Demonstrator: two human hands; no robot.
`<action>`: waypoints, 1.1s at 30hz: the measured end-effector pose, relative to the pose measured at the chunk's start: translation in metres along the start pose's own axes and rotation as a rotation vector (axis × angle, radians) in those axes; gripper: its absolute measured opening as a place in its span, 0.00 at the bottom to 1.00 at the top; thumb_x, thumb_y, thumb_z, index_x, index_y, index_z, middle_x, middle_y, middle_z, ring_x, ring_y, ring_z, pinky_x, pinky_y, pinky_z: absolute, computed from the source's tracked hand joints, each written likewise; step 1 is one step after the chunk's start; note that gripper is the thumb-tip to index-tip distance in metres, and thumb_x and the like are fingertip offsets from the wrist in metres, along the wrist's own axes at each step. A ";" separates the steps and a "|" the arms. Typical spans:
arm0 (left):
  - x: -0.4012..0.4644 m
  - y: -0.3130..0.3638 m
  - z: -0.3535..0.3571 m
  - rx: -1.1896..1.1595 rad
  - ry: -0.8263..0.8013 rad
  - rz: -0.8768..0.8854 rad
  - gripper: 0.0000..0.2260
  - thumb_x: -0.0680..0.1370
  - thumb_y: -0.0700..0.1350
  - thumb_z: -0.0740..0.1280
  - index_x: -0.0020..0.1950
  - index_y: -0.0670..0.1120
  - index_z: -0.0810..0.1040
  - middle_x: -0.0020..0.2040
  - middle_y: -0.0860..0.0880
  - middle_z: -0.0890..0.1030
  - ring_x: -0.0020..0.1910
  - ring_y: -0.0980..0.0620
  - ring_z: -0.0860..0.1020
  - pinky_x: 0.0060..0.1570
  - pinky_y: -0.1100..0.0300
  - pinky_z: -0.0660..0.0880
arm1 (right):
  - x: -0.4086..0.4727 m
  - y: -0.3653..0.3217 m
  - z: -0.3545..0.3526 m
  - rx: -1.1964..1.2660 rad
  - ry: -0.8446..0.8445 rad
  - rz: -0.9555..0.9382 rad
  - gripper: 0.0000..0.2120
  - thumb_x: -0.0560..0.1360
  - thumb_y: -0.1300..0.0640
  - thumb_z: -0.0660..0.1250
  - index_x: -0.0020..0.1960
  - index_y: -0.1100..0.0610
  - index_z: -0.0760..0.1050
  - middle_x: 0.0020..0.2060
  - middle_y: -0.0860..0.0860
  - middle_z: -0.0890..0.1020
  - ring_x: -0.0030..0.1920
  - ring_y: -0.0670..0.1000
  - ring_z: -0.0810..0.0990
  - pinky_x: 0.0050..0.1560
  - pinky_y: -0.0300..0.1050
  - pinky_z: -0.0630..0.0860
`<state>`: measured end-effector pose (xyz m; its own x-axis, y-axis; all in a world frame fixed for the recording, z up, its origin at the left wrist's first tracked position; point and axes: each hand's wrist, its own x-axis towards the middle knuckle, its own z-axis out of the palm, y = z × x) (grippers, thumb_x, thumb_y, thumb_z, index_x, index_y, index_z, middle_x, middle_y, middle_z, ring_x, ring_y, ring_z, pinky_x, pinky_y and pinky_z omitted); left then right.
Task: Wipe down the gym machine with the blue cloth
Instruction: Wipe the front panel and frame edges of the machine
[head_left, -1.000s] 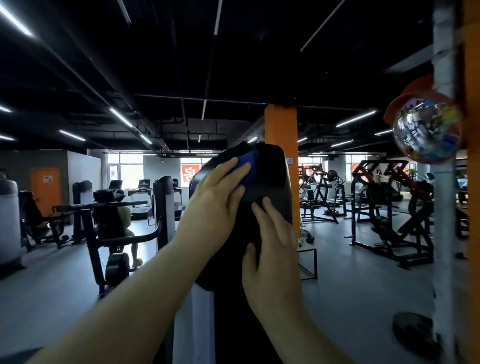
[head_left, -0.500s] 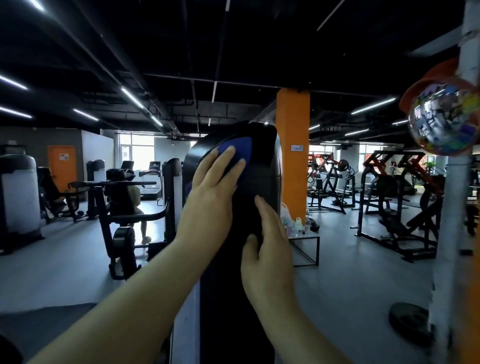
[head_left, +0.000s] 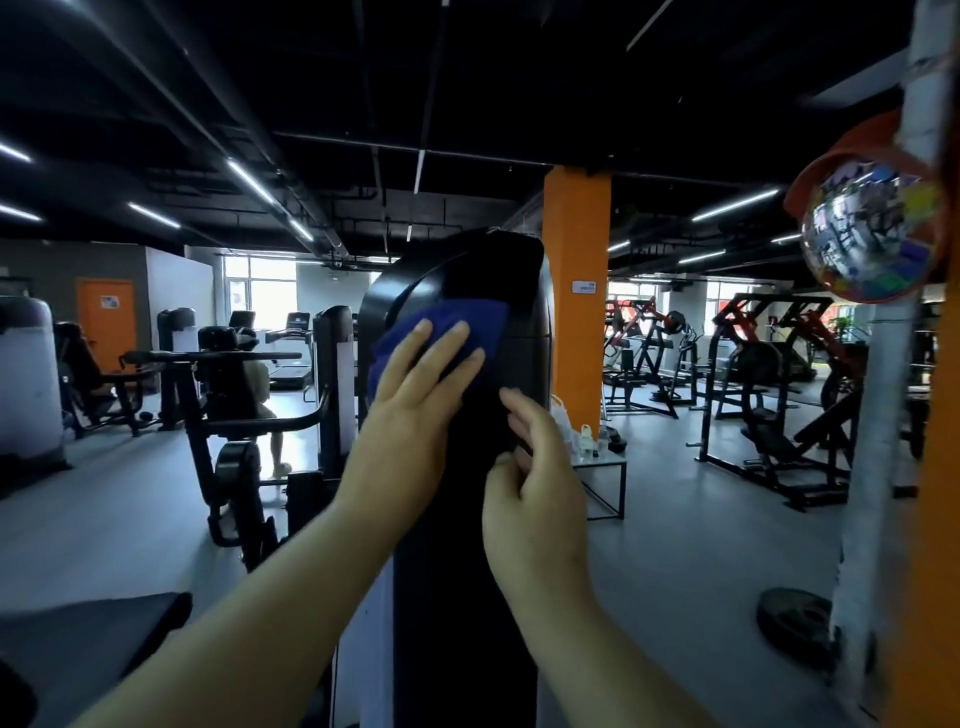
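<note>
cloth (head_left: 470, 317): deep blue, plain, at centre of the frame
machine (head_left: 462, 519): glossy black shroud, plain, with a white panel down its lower left edge
pillar (head_left: 575, 291): orange, with a small white label, right of centre
door (head_left: 106, 322): orange, with a small pale sign, at far left
ceiling (head_left: 467, 78): black, crossed by white strip lights
floor (head_left: 701, 545): plain grey
mirror (head_left: 870, 236): convex, with an orange rim and many-coloured reflections, at upper right
post (head_left: 883, 415): white, with an orange strip along the right edge of the frame
racks (head_left: 769, 364): black frames with red-orange parts, at right
plate (head_left: 795, 626): black, at lower right
</note>
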<state>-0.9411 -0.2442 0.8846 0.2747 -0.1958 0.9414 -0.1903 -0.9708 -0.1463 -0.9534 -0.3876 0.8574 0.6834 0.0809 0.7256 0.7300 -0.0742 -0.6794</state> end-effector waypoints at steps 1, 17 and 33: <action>-0.013 -0.001 0.002 -0.036 -0.006 0.014 0.20 0.81 0.40 0.57 0.74 0.44 0.69 0.77 0.48 0.63 0.78 0.44 0.56 0.74 0.47 0.61 | 0.000 -0.002 0.004 -0.007 0.006 -0.022 0.27 0.79 0.67 0.57 0.72 0.42 0.67 0.69 0.37 0.70 0.69 0.34 0.66 0.67 0.29 0.65; -0.052 -0.073 0.011 -0.319 0.036 0.117 0.25 0.78 0.34 0.66 0.74 0.42 0.67 0.75 0.45 0.66 0.73 0.43 0.65 0.75 0.59 0.59 | -0.006 -0.012 0.103 -0.198 0.413 -0.118 0.30 0.75 0.71 0.60 0.71 0.47 0.69 0.70 0.35 0.65 0.71 0.34 0.59 0.65 0.21 0.56; -0.020 -0.100 0.020 -0.534 0.119 -0.077 0.21 0.80 0.38 0.58 0.74 0.43 0.69 0.75 0.48 0.67 0.71 0.44 0.66 0.72 0.71 0.53 | -0.004 -0.008 0.131 -0.595 0.465 -0.105 0.36 0.76 0.72 0.60 0.78 0.48 0.57 0.77 0.41 0.57 0.77 0.40 0.53 0.64 0.18 0.49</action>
<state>-0.9083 -0.1458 0.8745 0.2042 -0.0798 0.9757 -0.6343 -0.7700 0.0698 -0.9620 -0.2570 0.8450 0.4443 -0.3002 0.8441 0.5784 -0.6233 -0.5262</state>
